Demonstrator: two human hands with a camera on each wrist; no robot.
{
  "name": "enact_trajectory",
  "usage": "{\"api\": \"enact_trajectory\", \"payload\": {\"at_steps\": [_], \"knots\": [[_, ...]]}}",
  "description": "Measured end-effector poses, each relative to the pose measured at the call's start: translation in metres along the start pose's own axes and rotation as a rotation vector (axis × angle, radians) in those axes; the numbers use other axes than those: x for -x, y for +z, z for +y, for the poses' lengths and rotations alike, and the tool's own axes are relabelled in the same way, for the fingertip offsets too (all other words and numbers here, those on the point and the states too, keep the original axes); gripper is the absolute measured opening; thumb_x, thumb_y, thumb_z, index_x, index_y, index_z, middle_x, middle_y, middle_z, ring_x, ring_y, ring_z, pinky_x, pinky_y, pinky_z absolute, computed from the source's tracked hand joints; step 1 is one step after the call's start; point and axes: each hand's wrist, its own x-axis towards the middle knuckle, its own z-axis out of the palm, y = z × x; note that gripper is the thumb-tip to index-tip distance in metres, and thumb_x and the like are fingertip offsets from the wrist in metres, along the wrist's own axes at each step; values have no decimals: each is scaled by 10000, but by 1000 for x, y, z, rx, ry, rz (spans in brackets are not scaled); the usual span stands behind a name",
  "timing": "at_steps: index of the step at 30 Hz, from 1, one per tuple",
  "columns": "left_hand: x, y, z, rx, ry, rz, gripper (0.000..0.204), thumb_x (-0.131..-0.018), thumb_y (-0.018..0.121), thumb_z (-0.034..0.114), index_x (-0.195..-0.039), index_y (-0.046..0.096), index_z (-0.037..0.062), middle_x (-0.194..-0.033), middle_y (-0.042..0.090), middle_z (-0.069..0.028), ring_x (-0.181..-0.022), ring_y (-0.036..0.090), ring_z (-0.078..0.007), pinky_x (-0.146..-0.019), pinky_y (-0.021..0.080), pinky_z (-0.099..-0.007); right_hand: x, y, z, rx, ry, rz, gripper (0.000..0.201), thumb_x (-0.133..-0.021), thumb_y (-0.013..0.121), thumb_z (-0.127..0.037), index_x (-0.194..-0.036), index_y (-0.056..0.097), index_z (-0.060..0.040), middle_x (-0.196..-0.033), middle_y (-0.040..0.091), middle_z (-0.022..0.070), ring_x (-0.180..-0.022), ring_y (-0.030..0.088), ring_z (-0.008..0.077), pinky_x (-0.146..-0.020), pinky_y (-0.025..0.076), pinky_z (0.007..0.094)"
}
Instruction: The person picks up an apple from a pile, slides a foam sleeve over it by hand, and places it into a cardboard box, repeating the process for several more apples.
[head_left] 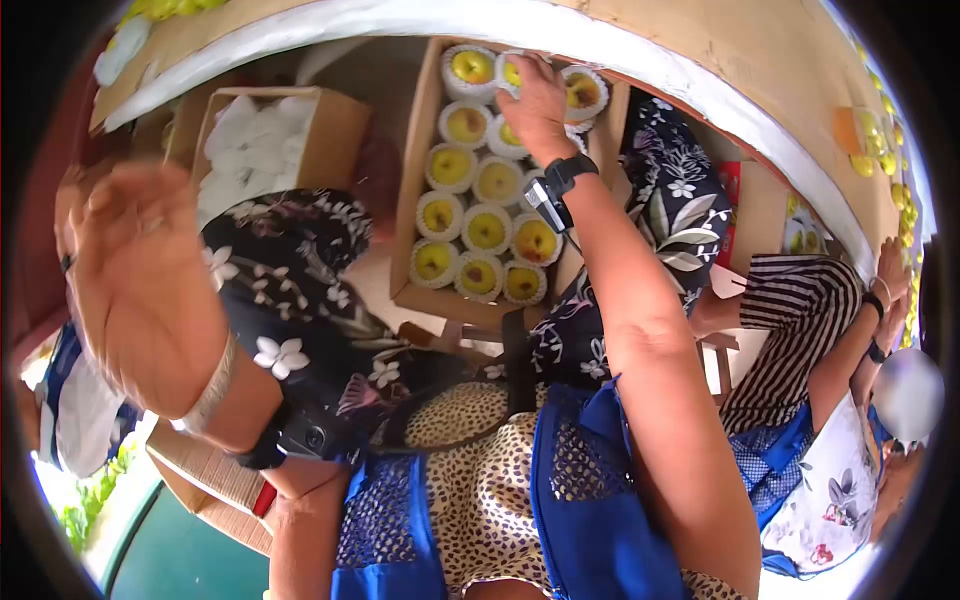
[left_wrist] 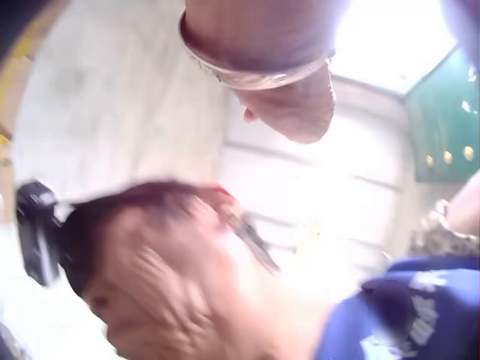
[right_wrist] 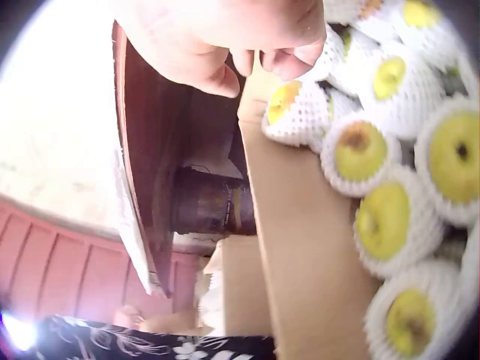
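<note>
A cardboard box (head_left: 412, 200) in front of me holds rows of yellow-green fruit (head_left: 487, 230), each in a white foam net. My right hand (head_left: 540, 105) reaches to the box's far end. There its fingers and thumb curl about a netted fruit (head_left: 512, 72), partly hidden under them. In the right wrist view the curled fingers (right_wrist: 289, 60) are right beside the netted fruit, above the box edge. My left hand (head_left: 145, 285) is raised at the left, palm showing, fingers relaxed and blurred, holding nothing. The left wrist view shows only that hand's lower part, beneath a bracelet (left_wrist: 255, 79).
Left of the fruit box stands another carton (head_left: 335, 135) full of white foam nets (head_left: 255, 150). A pale table edge (head_left: 400, 18) curves above both boxes. Another person's striped trouser leg (head_left: 800, 310) and hands (head_left: 890, 275) are at the right. A flattened carton (head_left: 205, 480) lies lower left.
</note>
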Motion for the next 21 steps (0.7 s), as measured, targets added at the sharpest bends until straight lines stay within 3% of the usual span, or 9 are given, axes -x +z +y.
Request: {"api": "enact_trajectory", "payload": {"at_steps": [3, 7, 10, 11, 17, 21], "knots": [[4, 3, -19, 13, -69, -56, 180, -805, 474, 201, -734, 446, 37, -818, 396, -114, -919, 394, -286, -856, 307, -422, -2, -15, 11, 169, -209, -82, 530, -711, 656, -166, -1214, 491, -179, -1238, 471, 82, -1140, 417, 305, -960, 320, 442], [-8, -4, -27, 1, -76, -74, 182, -803, 473, 201, -725, 443, 39, -813, 390, -114, -920, 388, -288, -860, 302, -426, -22, -8, 11, 316, -252, -421, 496, -834, 505, -134, -1309, 361, -128, -1360, 308, 113, -1257, 256, 310, -1052, 189, 438], [-12, -2, -30, -6, -69, -85, 184, -802, 472, 201, -718, 441, 40, -808, 385, -113, -921, 384, -290, -863, 298, -429, -20, -15, 15, 329, -211, -562, 498, -887, 463, -128, -1356, 295, -104, -1420, 236, 116, -1311, 192, 302, -1099, 141, 427], [-12, -2, -30, -3, -65, -89, 185, -801, 472, 201, -715, 440, 41, -807, 384, -113, -921, 383, -290, -864, 297, -430, -27, -19, 17, 207, -105, -651, 511, -880, 487, -127, -1354, 297, -102, -1414, 251, 109, -1308, 201, 299, -1094, 163, 427], [-17, -4, -22, -13, -43, -90, 189, -799, 470, 201, -701, 435, 44, -798, 375, -113, -923, 375, -294, -869, 288, -435, -31, -28, 28, 187, -135, -655, 509, -862, 526, -173, -1332, 338, -111, -1393, 301, 98, -1261, 302, 297, -1007, 304, 435], [-21, -6, -16, 7, -8, -63, 192, -797, 469, 201, -692, 432, 45, -792, 369, -112, -924, 370, -296, -872, 283, -439, -21, -10, 61, 277, -467, -263, 505, -761, 624, -180, -1237, 457, -162, -1289, 422, 69, -1155, 404, 301, -971, 320, 439]]}}
